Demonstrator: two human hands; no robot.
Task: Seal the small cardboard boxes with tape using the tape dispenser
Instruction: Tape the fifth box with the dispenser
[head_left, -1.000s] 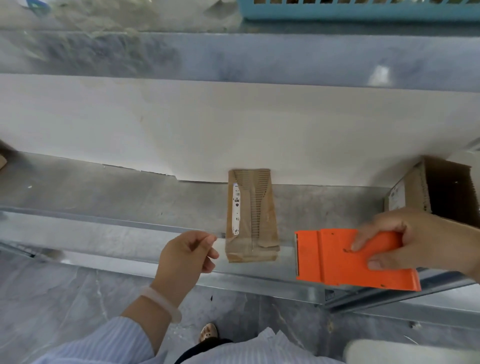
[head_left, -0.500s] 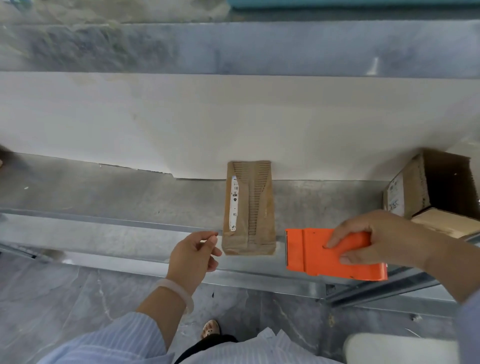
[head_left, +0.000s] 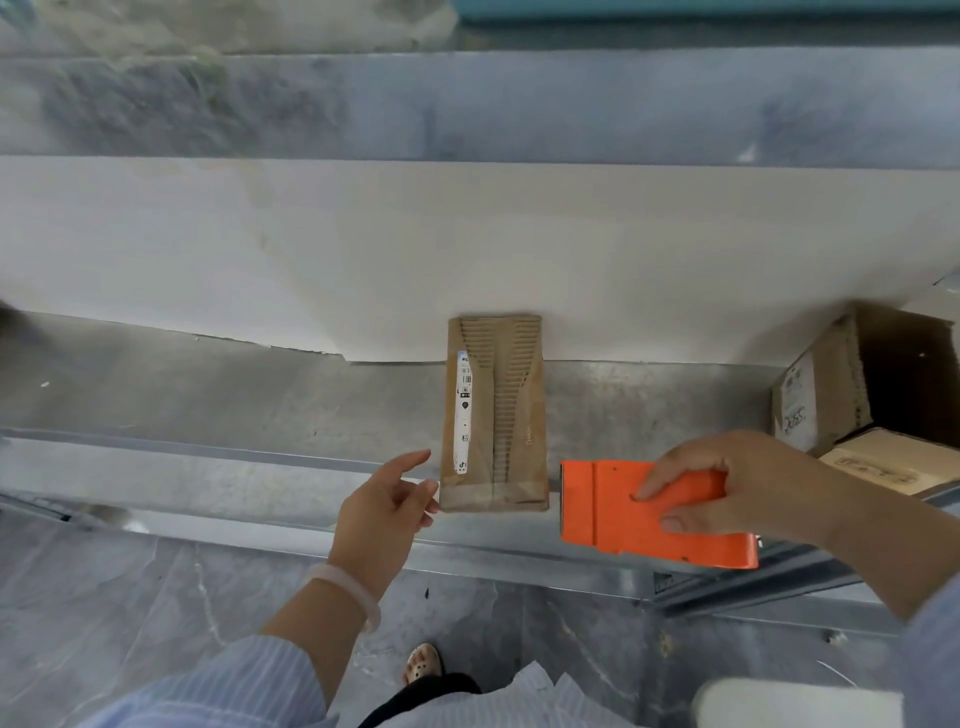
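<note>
A small narrow cardboard box (head_left: 493, 415) with torn corrugated paper and a white label strip lies lengthwise on the grey metal table (head_left: 208, 405). A band of tape crosses its near end. My right hand (head_left: 748, 483) grips the orange tape dispenser (head_left: 649, 514) just right of the box's near end, its front edge close to the box. My left hand (head_left: 384, 509) hovers at the box's near left corner with fingers relaxed and the index finger extended, fingertips about touching the corner.
An open brown carton (head_left: 831, 395) with a smaller box (head_left: 893, 457) beside it sits at the right edge. A white board (head_left: 467, 249) covers the table's far part. The table's metal front rail (head_left: 260, 525) runs below my hands; floor and my foot lie beneath.
My left hand has opened its fingers and moved up to the box's near left corner. The dispenser in my right hand shifted left, closer to the box.
</note>
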